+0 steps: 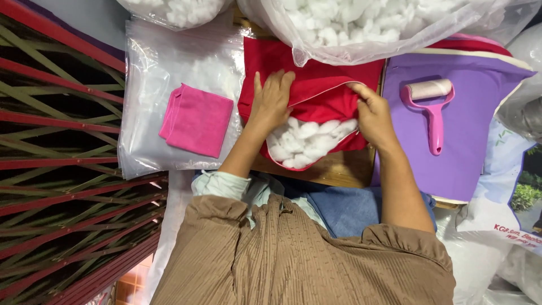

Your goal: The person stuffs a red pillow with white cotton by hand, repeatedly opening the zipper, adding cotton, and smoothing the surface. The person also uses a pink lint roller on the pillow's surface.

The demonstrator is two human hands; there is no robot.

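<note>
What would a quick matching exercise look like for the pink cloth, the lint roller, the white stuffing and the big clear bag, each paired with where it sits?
Things:
1. pink folded cloth
2. pink lint roller
3. white stuffing
4. big clear bag

Places:
A. on the purple fabric
B. inside the open red cover
C. at the top edge, above the red cover
D. on the flat clear plastic bags

Pairs: 1-D, 2-A, 3-B, 4-C
</note>
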